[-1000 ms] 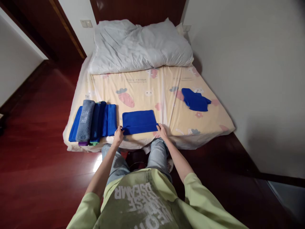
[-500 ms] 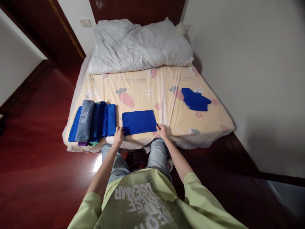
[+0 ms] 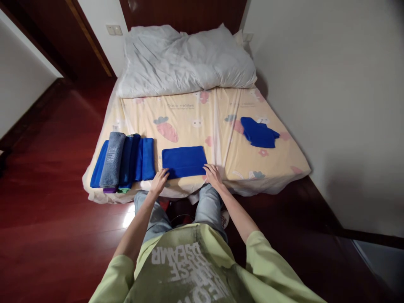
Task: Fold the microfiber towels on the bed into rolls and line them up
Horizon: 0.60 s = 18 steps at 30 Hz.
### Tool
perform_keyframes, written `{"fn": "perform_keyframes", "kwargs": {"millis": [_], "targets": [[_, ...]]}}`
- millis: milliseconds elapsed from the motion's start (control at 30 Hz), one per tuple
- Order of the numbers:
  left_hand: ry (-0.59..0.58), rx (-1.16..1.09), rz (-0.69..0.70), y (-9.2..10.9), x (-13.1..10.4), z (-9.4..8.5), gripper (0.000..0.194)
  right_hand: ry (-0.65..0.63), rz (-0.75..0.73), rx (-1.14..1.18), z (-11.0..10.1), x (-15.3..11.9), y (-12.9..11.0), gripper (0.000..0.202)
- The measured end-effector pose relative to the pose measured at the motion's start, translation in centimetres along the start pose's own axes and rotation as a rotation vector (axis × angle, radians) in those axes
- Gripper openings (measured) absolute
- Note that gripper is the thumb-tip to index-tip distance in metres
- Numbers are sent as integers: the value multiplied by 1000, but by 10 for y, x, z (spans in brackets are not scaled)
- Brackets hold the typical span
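A blue towel (image 3: 184, 160) lies on the bed near its front edge, with a fold line running across its near part. My left hand (image 3: 160, 181) rests on the near left corner, its fingers stretched over the cloth. At the near right corner lies my right hand (image 3: 213, 176), fingers extended onto the towel's edge. Both hands look open, pressing the cloth from above rather than pinching it. Just left of my left hand is a blue folded towel (image 3: 148, 159), the end of a row of folded towels. A grey-blue towel with lettering (image 3: 112, 160) tops that row.
A crumpled blue cloth (image 3: 259, 133) lies on the right of the bed (image 3: 186, 122), which has a yellow printed sheet. A pale quilt (image 3: 189, 63) is heaped at the headboard. The wall (image 3: 315, 105) stands along the right; my legs (image 3: 208, 206) are at the bed's front edge.
My hands have gone from pinching the towel's near corners to lying on them with fingers extended. Both have shifted slightly inward. The towel has stayed almost in place.
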State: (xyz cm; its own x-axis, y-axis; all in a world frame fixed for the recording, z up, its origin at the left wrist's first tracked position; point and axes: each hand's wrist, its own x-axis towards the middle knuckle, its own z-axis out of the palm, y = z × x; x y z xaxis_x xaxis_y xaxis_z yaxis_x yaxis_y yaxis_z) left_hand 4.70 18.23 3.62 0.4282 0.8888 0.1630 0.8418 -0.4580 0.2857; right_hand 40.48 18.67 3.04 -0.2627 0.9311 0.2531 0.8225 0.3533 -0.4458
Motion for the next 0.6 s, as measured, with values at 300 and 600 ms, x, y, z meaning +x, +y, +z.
{"fn": "perform_keyframes", "kwargs": {"millis": [300,600], "targets": [[-35,19,2,7,5,10,53,-97,-134,-46,-6,0,4,58],[-105,56,43,8,-17,7,55,-98,-151,-38,-4,-21,7,57]]}}
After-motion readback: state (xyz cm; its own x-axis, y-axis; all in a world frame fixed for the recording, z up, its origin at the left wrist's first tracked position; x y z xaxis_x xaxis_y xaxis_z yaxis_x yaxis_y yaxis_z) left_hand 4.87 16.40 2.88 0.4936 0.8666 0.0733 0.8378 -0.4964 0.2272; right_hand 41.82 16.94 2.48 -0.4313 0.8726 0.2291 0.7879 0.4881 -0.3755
